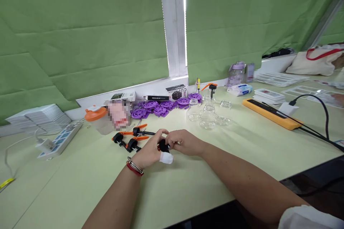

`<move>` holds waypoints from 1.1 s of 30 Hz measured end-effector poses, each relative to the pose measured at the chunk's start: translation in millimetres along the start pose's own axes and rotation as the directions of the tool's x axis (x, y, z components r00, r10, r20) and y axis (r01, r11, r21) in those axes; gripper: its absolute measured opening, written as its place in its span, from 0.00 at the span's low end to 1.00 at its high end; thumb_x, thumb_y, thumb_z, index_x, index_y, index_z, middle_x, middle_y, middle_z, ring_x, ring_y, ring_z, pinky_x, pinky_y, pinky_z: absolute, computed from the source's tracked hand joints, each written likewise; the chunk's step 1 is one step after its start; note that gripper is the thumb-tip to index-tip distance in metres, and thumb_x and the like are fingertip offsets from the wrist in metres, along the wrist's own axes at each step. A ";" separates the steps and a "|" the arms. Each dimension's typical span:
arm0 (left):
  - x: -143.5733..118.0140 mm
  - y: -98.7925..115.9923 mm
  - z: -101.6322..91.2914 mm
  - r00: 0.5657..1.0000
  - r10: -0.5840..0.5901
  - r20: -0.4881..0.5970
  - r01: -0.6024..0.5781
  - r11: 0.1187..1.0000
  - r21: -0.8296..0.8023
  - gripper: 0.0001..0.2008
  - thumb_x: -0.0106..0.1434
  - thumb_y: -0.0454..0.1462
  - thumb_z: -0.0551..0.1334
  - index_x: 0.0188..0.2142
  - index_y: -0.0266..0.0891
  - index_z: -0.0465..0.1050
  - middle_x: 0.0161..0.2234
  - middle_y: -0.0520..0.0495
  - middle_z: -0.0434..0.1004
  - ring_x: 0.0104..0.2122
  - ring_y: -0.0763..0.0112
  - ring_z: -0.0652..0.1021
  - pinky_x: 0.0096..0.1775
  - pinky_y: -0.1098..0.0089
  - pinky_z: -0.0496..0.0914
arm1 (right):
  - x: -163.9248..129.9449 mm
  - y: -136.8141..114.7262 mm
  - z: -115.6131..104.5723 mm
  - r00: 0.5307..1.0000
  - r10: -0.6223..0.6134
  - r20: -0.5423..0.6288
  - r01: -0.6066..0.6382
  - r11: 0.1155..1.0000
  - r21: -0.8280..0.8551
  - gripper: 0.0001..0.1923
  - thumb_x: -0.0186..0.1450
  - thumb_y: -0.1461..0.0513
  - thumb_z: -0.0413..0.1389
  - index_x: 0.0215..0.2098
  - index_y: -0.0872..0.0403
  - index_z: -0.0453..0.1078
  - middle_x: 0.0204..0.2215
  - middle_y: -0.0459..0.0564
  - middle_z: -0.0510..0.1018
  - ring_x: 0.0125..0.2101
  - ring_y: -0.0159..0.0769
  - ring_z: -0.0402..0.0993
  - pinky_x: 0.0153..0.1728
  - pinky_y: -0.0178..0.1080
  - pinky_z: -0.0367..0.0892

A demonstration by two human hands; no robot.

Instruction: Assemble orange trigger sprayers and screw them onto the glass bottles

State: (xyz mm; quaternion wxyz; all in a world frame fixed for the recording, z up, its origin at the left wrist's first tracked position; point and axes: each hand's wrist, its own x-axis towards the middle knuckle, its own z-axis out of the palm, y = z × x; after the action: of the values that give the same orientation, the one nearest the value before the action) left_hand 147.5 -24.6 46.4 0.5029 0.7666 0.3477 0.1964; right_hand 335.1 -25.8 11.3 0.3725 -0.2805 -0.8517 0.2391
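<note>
Both forearms reach in from the near edge of the table [242,150] and meet over one small black cap [162,145]. Left hand [149,154], bracelet at the wrist and white tape on the thumb, is closed around the cap from the left; right hand [185,142] pinches it from the right with curled fingers. The cap sits between the fingertips, just above the tabletop.

Judgement: for this fiddly two-handed grip, keep the cap low over the table and steady one hand while the other works, so a slip drops it only a little way.

Counts, placed from the cap:
- clamps [129,139], black and orange: about three, just left; overlap hides the exact number.
- jars [208,114], clear glass: about five, behind and right.
- purple discs [161,107]: roughly six, behind.
- power strips: two, a white one [57,139] far left, a yellow one [271,112] far right.
</note>
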 end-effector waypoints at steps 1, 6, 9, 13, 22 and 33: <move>-0.1 -0.1 0.2 1.000 0.004 0.001 -0.004 1.000 0.002 0.34 0.44 0.33 0.67 0.50 0.42 0.54 0.35 0.52 0.66 0.34 0.70 0.68 0.37 0.68 0.63 | -0.1 0.0 0.1 1.000 0.016 -0.010 -0.016 1.000 0.011 0.10 0.55 0.74 0.51 0.22 0.54 0.59 0.28 0.44 0.74 0.30 0.30 0.69 0.32 0.32 0.63; -0.6 1.3 1.0 1.000 0.021 -0.003 -0.021 1.000 0.023 0.33 0.44 0.34 0.67 0.48 0.43 0.54 0.34 0.53 0.65 0.35 0.69 0.68 0.39 0.67 0.64 | -0.5 -0.5 0.5 0.992 0.121 -0.030 -0.119 0.990 0.074 0.11 0.54 0.73 0.52 0.22 0.54 0.55 0.32 0.45 0.75 0.30 0.29 0.69 0.29 0.31 0.62; -1.0 2.0 1.4 1.000 0.026 0.005 -0.026 0.999 0.027 0.32 0.45 0.34 0.68 0.47 0.43 0.54 0.34 0.53 0.65 0.35 0.69 0.68 0.39 0.67 0.65 | 0.0 -1.1 0.5 0.992 0.119 -0.047 -0.116 0.991 0.066 0.09 0.54 0.72 0.54 0.23 0.54 0.59 0.27 0.43 0.73 0.27 0.28 0.67 0.29 0.31 0.61; -1.7 1.6 1.8 0.999 0.047 0.008 -0.047 0.997 0.053 0.32 0.46 0.34 0.68 0.47 0.44 0.54 0.35 0.53 0.66 0.34 0.71 0.68 0.40 0.67 0.65 | 0.4 -1.8 0.3 0.995 0.085 -0.055 -0.082 0.995 0.054 0.07 0.54 0.72 0.54 0.26 0.54 0.65 0.25 0.42 0.72 0.25 0.28 0.65 0.28 0.31 0.60; -1.9 1.5 1.3 0.998 0.058 0.001 -0.058 0.994 0.091 0.32 0.46 0.36 0.67 0.49 0.43 0.53 0.36 0.53 0.66 0.36 0.68 0.69 0.41 0.66 0.65 | -0.1 -3.4 -0.2 0.991 0.113 -0.076 -0.108 0.992 0.069 0.07 0.54 0.72 0.55 0.27 0.54 0.68 0.27 0.43 0.74 0.26 0.28 0.66 0.29 0.31 0.61; -1.8 1.5 2.2 0.999 0.047 -0.018 -0.046 0.997 0.069 0.33 0.47 0.35 0.67 0.50 0.43 0.53 0.37 0.51 0.66 0.35 0.70 0.68 0.38 0.68 0.65 | 0.7 -4.8 -0.9 0.992 0.088 -0.087 -0.083 0.995 0.059 0.07 0.55 0.72 0.55 0.28 0.54 0.70 0.27 0.44 0.76 0.27 0.30 0.69 0.30 0.32 0.64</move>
State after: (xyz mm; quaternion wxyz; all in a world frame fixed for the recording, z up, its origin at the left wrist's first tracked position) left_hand 148.3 -27.6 46.9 0.4682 0.7894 0.3410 0.2034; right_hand 333.9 -28.7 15.1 0.4073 -0.3169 -0.8144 0.2655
